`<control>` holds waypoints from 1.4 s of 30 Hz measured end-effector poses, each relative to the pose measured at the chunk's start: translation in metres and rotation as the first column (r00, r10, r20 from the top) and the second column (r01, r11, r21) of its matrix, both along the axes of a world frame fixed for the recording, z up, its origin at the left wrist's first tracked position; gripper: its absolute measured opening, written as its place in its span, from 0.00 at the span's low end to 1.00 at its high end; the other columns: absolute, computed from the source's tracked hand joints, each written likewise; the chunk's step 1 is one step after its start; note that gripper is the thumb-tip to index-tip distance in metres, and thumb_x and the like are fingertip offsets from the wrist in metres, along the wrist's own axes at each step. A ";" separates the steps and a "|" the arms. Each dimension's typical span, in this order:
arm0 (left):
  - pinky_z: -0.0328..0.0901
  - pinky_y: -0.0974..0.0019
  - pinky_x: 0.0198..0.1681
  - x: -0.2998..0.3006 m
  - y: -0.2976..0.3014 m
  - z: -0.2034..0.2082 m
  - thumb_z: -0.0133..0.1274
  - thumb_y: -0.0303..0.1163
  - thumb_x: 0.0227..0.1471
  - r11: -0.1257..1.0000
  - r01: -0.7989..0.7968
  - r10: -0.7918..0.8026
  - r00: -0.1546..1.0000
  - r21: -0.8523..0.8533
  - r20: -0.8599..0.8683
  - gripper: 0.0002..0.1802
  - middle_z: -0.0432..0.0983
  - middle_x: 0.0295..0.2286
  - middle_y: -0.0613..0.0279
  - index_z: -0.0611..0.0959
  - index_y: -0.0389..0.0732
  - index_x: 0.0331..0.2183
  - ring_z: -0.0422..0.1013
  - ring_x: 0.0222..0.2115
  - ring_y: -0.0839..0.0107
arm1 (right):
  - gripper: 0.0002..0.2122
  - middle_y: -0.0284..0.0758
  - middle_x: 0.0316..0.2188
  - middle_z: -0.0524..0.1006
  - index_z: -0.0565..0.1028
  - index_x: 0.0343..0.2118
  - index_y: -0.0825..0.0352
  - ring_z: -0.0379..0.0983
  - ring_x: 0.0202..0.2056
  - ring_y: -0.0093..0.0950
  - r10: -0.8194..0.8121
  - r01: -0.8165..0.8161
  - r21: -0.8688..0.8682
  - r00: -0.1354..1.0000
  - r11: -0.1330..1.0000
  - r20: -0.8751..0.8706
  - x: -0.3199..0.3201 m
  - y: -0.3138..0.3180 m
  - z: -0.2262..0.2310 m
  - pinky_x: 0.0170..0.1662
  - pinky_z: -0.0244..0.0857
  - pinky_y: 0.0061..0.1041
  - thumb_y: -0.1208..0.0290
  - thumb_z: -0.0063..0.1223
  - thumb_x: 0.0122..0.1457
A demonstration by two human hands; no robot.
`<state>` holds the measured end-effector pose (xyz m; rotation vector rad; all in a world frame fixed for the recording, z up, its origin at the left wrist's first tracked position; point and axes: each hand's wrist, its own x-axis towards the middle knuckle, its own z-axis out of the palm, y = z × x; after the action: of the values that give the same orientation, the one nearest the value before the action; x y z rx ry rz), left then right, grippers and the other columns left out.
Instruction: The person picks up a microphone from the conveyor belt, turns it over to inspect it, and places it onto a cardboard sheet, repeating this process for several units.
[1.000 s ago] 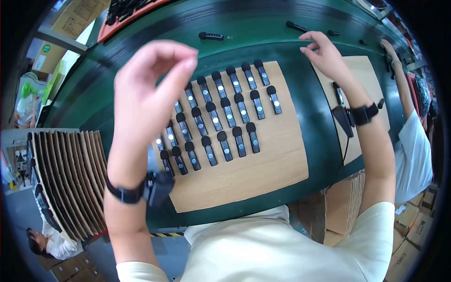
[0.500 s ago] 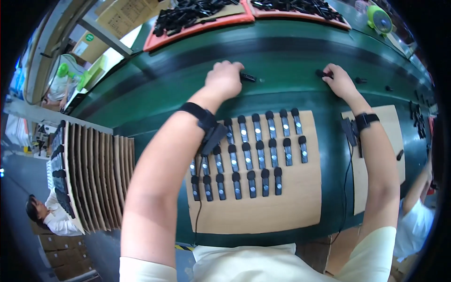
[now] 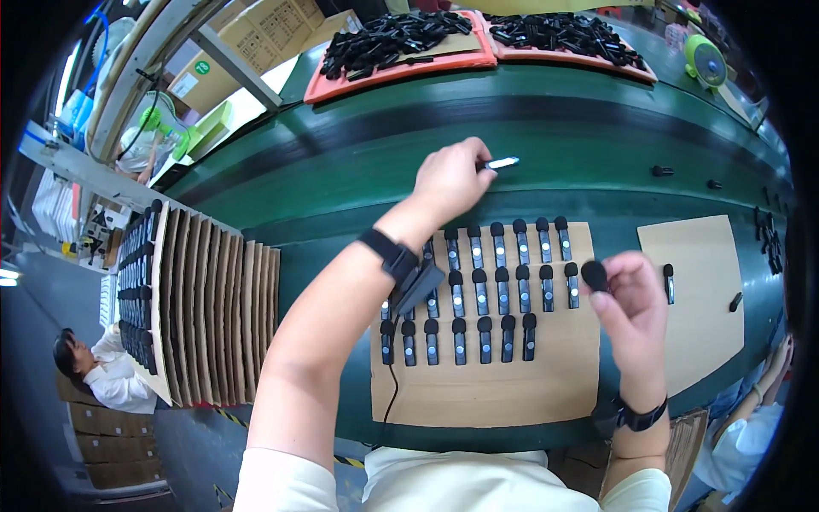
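My left hand [image 3: 452, 177] is closed over the green bench, its fingers around a small clip-on microphone [image 3: 503, 162] whose shiny end pokes out to the right. Nearer to me, my right hand [image 3: 633, 303] pinches another microphone, its black foam tip [image 3: 594, 275] facing up and left. That hand hovers by the right edge of a cardboard sheet [image 3: 486, 397]. On the sheet, black microphones [image 3: 485, 341] with foam tips lie in three rows; my left forearm hides some at the left. A second cardboard sheet [image 3: 699, 341] beyond my right hand bears a single microphone [image 3: 669, 283] and a small black piece [image 3: 735, 302].
Orange trays [image 3: 401, 78] heaped with black microphones stand at the far side. Loose microphones [image 3: 663, 171] lie on the bench at right. To my left rises a stack of cardboard sheets [image 3: 213, 316]. Co-workers [image 3: 107, 367] sit on both sides. A green fan [image 3: 705, 61] stands far right.
My right hand has come toward me with its microphone, from the far bench to the sheet's right edge. The left hand has picked up the microphone beside it. The view has shifted.
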<state>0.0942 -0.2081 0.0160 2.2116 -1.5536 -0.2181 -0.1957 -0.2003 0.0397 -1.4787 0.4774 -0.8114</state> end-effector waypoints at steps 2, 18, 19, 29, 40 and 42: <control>0.69 0.62 0.41 -0.024 0.025 0.010 0.59 0.30 0.48 0.973 0.089 -0.131 0.973 -0.215 -0.191 0.12 0.79 0.33 0.54 0.80 0.38 0.37 0.76 0.35 0.60 | 0.11 0.33 0.37 0.72 0.71 0.39 0.69 0.69 0.38 0.20 -0.012 0.010 0.019 0.995 1.000 0.102 -0.003 0.016 0.003 0.46 0.63 0.20 0.82 0.58 0.53; 0.65 0.71 0.47 -0.106 0.206 -0.024 0.56 0.15 0.50 0.882 -0.277 -0.265 0.379 -0.382 -0.887 0.16 0.75 0.39 0.59 0.77 0.34 0.42 0.71 0.41 0.74 | 0.14 0.34 0.36 0.73 0.74 0.41 0.70 0.71 0.37 0.24 0.073 -0.075 -0.057 0.997 0.996 -0.035 0.003 0.051 -0.044 0.43 0.65 0.22 0.86 0.60 0.50; 0.65 0.71 0.47 -0.106 0.206 -0.025 0.56 0.15 0.49 0.877 -0.278 -0.266 0.395 -0.391 -0.879 0.16 0.75 0.40 0.59 0.77 0.34 0.42 0.71 0.42 0.74 | 0.14 0.34 0.36 0.73 0.74 0.41 0.70 0.71 0.37 0.24 0.066 -0.069 -0.043 0.996 0.997 -0.058 0.004 0.051 -0.044 0.43 0.65 0.22 0.86 0.60 0.50; 0.64 0.60 0.54 -0.101 0.211 -0.035 0.60 0.14 0.45 0.860 -0.116 -0.340 0.598 -0.498 -0.726 0.17 0.77 0.37 0.58 0.78 0.33 0.40 0.73 0.41 0.70 | 0.14 0.37 0.32 0.74 0.76 0.38 0.70 0.71 0.34 0.27 0.122 -0.135 -0.285 0.991 0.949 -0.063 0.008 0.048 -0.052 0.38 0.64 0.22 0.85 0.63 0.47; 0.61 0.48 0.57 -0.100 0.213 -0.033 0.62 0.16 0.43 0.837 -0.097 -0.394 0.576 -0.538 -0.717 0.17 0.78 0.35 0.57 0.79 0.34 0.38 0.74 0.40 0.65 | 0.15 0.37 0.31 0.76 0.77 0.38 0.70 0.72 0.32 0.28 0.135 -0.158 -0.320 0.986 0.934 -0.094 0.006 0.051 -0.047 0.36 0.65 0.22 0.84 0.65 0.45; 0.61 0.48 0.56 -0.101 0.213 -0.033 0.62 0.16 0.43 0.839 -0.095 -0.394 0.574 -0.536 -0.718 0.17 0.79 0.35 0.57 0.79 0.34 0.38 0.75 0.39 0.65 | 0.15 0.37 0.31 0.76 0.77 0.37 0.70 0.72 0.32 0.28 0.140 -0.169 -0.334 0.984 0.927 -0.109 0.005 0.050 -0.046 0.36 0.65 0.22 0.84 0.65 0.45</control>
<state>-0.0068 0.0049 -0.0174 1.2100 -1.0666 -0.6720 -0.1909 -0.1507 -0.0063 -1.8542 0.2839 -0.7328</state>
